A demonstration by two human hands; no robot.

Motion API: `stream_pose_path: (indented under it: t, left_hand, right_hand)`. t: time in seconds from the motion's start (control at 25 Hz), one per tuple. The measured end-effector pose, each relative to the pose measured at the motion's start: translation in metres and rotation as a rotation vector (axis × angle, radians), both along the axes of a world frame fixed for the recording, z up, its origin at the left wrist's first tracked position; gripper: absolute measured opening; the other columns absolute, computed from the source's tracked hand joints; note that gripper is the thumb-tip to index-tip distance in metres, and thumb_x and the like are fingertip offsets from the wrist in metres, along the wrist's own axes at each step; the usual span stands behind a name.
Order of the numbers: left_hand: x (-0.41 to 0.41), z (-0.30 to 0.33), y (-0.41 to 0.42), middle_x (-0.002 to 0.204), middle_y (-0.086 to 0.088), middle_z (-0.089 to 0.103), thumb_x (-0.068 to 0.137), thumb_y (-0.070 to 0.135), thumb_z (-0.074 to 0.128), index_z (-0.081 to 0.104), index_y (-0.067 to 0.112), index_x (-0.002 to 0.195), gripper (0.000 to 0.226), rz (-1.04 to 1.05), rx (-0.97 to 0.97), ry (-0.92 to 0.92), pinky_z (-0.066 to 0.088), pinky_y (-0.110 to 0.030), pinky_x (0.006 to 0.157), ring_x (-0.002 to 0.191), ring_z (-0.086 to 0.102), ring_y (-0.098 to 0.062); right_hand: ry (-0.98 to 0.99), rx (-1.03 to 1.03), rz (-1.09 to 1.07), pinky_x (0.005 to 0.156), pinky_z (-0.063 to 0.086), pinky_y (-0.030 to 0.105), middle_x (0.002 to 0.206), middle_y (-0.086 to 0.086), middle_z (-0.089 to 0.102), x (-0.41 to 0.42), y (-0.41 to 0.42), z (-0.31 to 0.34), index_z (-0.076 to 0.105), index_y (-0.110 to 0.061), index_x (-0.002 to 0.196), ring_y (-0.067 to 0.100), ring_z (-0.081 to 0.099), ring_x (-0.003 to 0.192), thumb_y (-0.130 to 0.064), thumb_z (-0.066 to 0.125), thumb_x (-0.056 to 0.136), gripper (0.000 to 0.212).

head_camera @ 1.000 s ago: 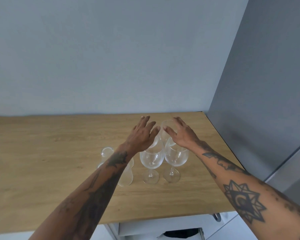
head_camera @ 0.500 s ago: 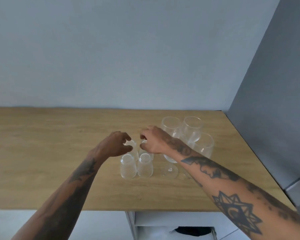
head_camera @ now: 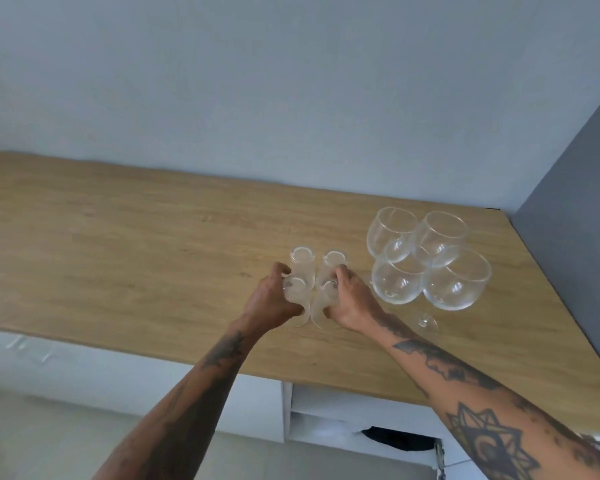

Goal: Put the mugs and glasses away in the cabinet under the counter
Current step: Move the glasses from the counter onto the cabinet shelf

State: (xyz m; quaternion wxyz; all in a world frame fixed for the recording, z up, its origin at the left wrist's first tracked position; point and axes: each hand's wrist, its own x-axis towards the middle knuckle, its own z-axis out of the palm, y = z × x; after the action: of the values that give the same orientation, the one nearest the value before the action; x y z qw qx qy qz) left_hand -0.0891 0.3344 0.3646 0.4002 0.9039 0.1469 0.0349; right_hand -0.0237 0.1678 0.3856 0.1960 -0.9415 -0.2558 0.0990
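Several small frosted glasses stand upside down in a tight cluster on the wooden counter. My left hand wraps around the left pair of small glasses. My right hand grips the right pair of small glasses. Right of them stand several large round wine glasses, upright and touching one another. Below the counter edge the open cabinet shows a white shelf.
A grey tall panel closes off the counter on the right. A pale wall runs behind. A dark object lies inside the cabinet. White cabinet fronts run under the counter to the left.
Both hands left the wine glasses, moved left to the small frosted glasses and closed around them. The view has swung left and tilted.
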Motion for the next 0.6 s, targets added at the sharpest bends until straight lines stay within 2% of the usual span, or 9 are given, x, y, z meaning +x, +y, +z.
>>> stream_pose_path:
  t: [0.12, 0.2, 0.28, 0.44, 0.6]
  left_hand:
    - [-0.023, 0.003, -0.003, 0.098, 0.009, 0.063, 0.057, 0.021, 0.088, 0.051, 0.026, 0.109, 0.064, 0.121, -0.109, -0.08, 0.046, -0.018, 0.058, 0.082, 0.062, -0.009]
    - [-0.04, 0.016, -0.012, 0.096, 0.018, 0.062, 0.055, 0.023, 0.09, 0.052, 0.032, 0.106, 0.064, 0.147, -0.148, -0.171, 0.045, -0.017, 0.062, 0.088, 0.062, -0.004]
    - [-0.062, 0.038, -0.032, 0.102, 0.02, 0.062, 0.056, 0.025, 0.09, 0.055, 0.035, 0.108, 0.064, 0.155, -0.195, -0.265, 0.047, -0.015, 0.063, 0.095, 0.062, 0.0]
    - [-0.112, 0.078, -0.091, 0.114, 0.01, 0.063, 0.059, 0.026, 0.09, 0.057, 0.034, 0.115, 0.065, 0.172, -0.234, -0.416, 0.056, -0.026, 0.07, 0.099, 0.066, -0.013]
    - [-0.162, 0.078, -0.166, 0.114, 0.015, 0.065, 0.057, 0.034, 0.089, 0.057, 0.034, 0.118, 0.069, 0.207, -0.242, -0.443, 0.06, -0.032, 0.072, 0.099, 0.069, -0.015]
  right_hand:
    - [-0.015, 0.173, 0.018, 0.087, 0.054, 0.035, 0.122, 0.014, 0.052, -0.014, -0.022, 0.001, 0.043, -0.011, 0.125, 0.026, 0.059, 0.103, -0.022, 0.079, 0.071, 0.066]
    - [-0.065, 0.324, 0.052, 0.085, 0.051, 0.025, 0.119, 0.01, 0.054, -0.028, -0.039, 0.009, 0.047, -0.015, 0.125, 0.022, 0.059, 0.104, -0.025, 0.081, 0.069, 0.066]
    - [-0.098, 0.515, 0.085, 0.084, 0.048, 0.019, 0.114, 0.002, 0.053, -0.047, -0.059, 0.024, 0.051, -0.02, 0.122, 0.019, 0.059, 0.105, -0.025, 0.081, 0.069, 0.062]
    - [-0.134, 0.727, 0.105, 0.087, 0.056, 0.035, 0.111, -0.011, 0.047, -0.093, -0.113, 0.056, 0.052, -0.028, 0.121, 0.011, 0.057, 0.103, -0.028, 0.081, 0.07, 0.059]
    - [-0.138, 0.774, 0.07, 0.083, 0.057, 0.037, 0.116, -0.005, 0.051, -0.132, -0.19, 0.05, 0.053, -0.024, 0.126, -0.001, 0.055, 0.095, -0.031, 0.081, 0.072, 0.062]
